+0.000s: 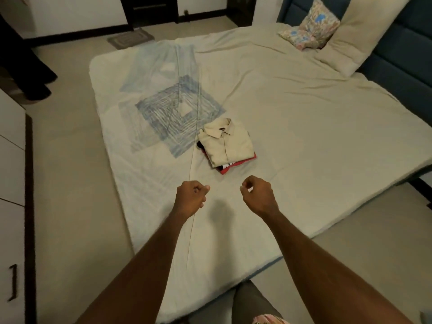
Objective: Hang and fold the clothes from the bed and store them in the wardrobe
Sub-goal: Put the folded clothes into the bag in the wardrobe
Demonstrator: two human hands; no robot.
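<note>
Both our arms reach out over the bed [292,101]; left hand [190,197] and right hand [258,197] have fingers curled in, gripping nothing. Folded clothes stack [225,146], cream shirt on top w/ red tee under, sits just beyond them, mid-bed.

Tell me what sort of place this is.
Most likely a bedroom: a wide bed with pillows against a blue headboard, and a stack of folded clothes on it.

Dim warm light, soft focus, wide-angle bending at edges.
</note>
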